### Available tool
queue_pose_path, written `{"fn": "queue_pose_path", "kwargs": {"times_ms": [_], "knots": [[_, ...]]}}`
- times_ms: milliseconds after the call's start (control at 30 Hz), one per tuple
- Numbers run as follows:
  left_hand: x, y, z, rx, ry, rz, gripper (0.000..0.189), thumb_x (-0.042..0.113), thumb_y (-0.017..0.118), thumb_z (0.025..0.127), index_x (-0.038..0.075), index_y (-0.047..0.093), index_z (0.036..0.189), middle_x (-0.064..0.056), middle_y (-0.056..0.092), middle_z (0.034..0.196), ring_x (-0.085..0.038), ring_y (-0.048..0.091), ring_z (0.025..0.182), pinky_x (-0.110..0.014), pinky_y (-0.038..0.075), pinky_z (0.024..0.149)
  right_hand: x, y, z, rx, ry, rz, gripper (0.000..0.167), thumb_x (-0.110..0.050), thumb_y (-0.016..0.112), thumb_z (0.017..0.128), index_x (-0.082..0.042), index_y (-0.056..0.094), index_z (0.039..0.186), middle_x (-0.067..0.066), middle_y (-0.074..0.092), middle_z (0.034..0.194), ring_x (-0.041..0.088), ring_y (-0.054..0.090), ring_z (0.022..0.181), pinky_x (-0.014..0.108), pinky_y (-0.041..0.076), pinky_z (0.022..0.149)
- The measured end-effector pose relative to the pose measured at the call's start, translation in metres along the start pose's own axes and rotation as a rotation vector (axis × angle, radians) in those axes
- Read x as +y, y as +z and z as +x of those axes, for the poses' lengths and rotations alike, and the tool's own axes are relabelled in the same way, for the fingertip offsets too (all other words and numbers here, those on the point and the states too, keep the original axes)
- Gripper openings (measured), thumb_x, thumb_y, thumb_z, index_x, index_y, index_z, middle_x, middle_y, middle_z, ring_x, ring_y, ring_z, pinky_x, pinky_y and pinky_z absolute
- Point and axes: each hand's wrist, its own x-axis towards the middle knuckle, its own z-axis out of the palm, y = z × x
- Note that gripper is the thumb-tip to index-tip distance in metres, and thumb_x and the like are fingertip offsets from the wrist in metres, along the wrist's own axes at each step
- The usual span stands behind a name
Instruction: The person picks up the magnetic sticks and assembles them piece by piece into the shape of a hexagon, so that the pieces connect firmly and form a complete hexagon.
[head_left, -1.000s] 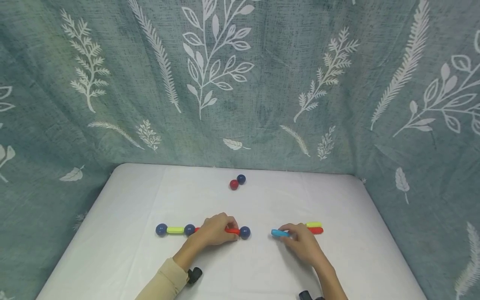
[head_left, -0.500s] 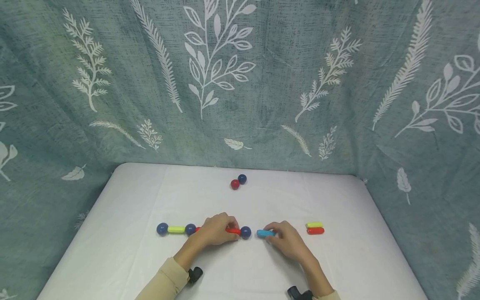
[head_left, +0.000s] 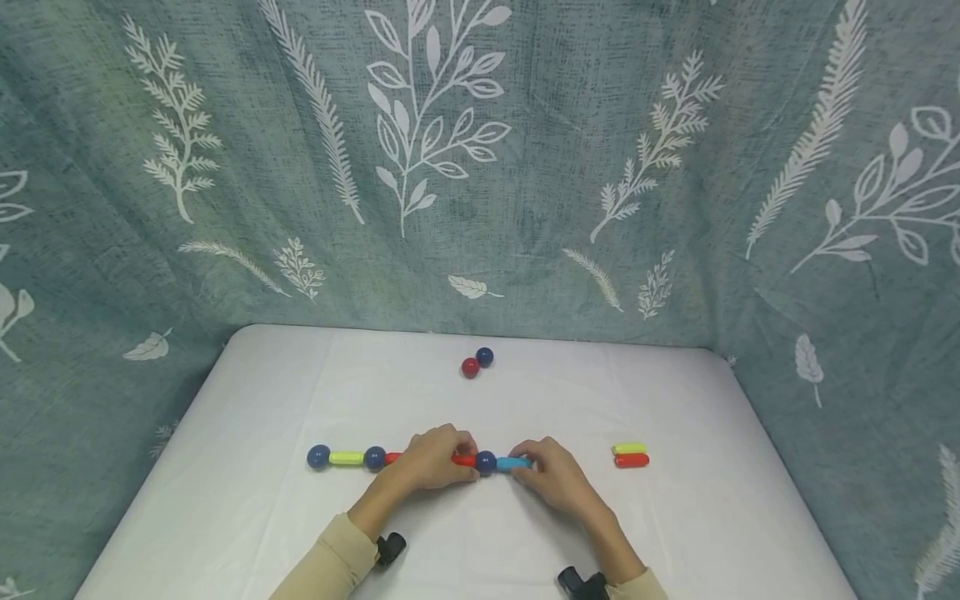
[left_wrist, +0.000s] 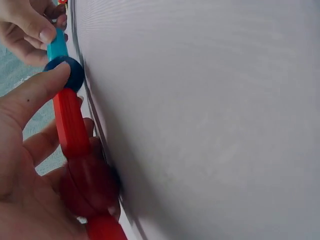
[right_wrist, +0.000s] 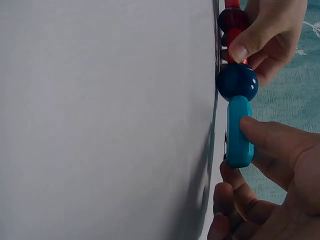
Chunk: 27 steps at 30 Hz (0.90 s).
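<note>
your left hand [head_left: 433, 458] holds the near red rod [head_left: 464, 460] of a chain lying across the table [head_left: 480, 533], its thumb on one side and fingers behind. your right hand [head_left: 557, 477] grips the blue rod [head_left: 512, 463], a narrow pinch with the thumb on its face; the lower fingers are bent in the right wrist view (they hold nothing else there). the blue rod sits in line with the chain, its left end touching the end ball [head_left: 486, 462], which is navy and joins the near red rod on its other side.

further left, a dark red ball [left_wrist: 87, 185] sits between the near red rod and the far red rod [head_left: 393, 457]; your left hand covers that ball in the head view. past the far red rod come the middle ball [head_left: 375, 458], a yellow rod [head_left: 347, 458] and the outer ball [head_left: 318, 457], both balls navy.

well apart at the back of the table, a loose red ball [head_left: 470, 367] touches a loose navy ball [head_left: 485, 357]. out to your right, a spare yellow rod [head_left: 629, 448] lies just behind a spare red rod [head_left: 632, 460]. a leaf-patterned curtain [head_left: 540, 167] hangs behind.
</note>
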Motion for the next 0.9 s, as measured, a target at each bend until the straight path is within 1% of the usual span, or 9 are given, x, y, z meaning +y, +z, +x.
{"fn": "queue_pose_path", "kwargs": {"times_ms": [133, 267, 467, 600, 767, 900], "knots": [[0.000, 0.000, 0.001, 0.004, 0.011, 0.011, 0.036, 0.037, 0.083, 0.081, 0.019, 0.070, 0.109, 0.006, 0.064, 0.097, -0.014, 0.057, 0.091, -0.044, 0.042, 0.080, -0.005, 0.005, 0.005, -0.011, -0.036, -0.001, 0.016, -0.017, 0.073, 0.090, -0.015, 0.074, 0.107, -0.003, 0.052, 0.084, 0.015, 0.046, 0.071, 0.030, 0.039, 0.061], [0.001, 0.000, 0.001, 0.009, 0.016, 0.025, 0.037, 0.038, 0.083, 0.080, 0.019, 0.070, 0.110, 0.006, 0.064, 0.096, -0.016, 0.058, 0.090, -0.046, 0.042, 0.080, -0.008, 0.010, 0.010, -0.015, -0.058, 0.005, 0.015, -0.018, 0.073, 0.090, -0.016, 0.074, 0.105, -0.004, 0.054, 0.085, 0.015, 0.047, 0.072, 0.031, 0.040, 0.061], [0.002, 0.000, 0.002, 0.009, 0.024, 0.043, 0.027, 0.036, 0.081, 0.083, 0.021, 0.071, 0.104, 0.006, 0.063, 0.095, -0.017, 0.059, 0.092, -0.048, 0.044, 0.079, -0.013, 0.018, 0.016, -0.049, -0.085, 0.009, 0.015, -0.021, 0.071, 0.092, -0.017, 0.074, 0.107, -0.006, 0.053, 0.084, 0.014, 0.046, 0.072, 0.030, 0.041, 0.063], [0.003, 0.001, 0.002, 0.012, 0.017, 0.050, 0.020, 0.033, 0.079, 0.085, 0.022, 0.070, 0.099, 0.007, 0.061, 0.091, -0.014, 0.057, 0.086, -0.046, 0.045, 0.078, -0.014, 0.021, 0.018, -0.056, -0.100, 0.010, 0.016, -0.022, 0.071, 0.092, -0.017, 0.074, 0.107, -0.006, 0.053, 0.084, 0.013, 0.046, 0.072, 0.030, 0.040, 0.062], [0.004, 0.001, 0.003, 0.010, 0.005, 0.045, 0.018, 0.032, 0.079, 0.086, 0.022, 0.070, 0.097, 0.008, 0.060, 0.088, -0.013, 0.055, 0.082, -0.045, 0.045, 0.076, -0.015, 0.021, 0.019, -0.058, -0.100, 0.003, 0.016, -0.022, 0.071, 0.092, -0.016, 0.074, 0.107, -0.006, 0.052, 0.083, 0.013, 0.045, 0.071, 0.029, 0.040, 0.061], [0.003, 0.002, 0.004, 0.010, 0.006, 0.046, 0.017, 0.032, 0.079, 0.086, 0.022, 0.070, 0.097, 0.008, 0.060, 0.089, -0.014, 0.055, 0.083, -0.045, 0.045, 0.077, -0.016, 0.018, 0.020, -0.070, -0.099, -0.001, 0.016, -0.022, 0.072, 0.092, -0.016, 0.074, 0.107, -0.005, 0.054, 0.085, 0.014, 0.046, 0.073, 0.030, 0.041, 0.062]]}}
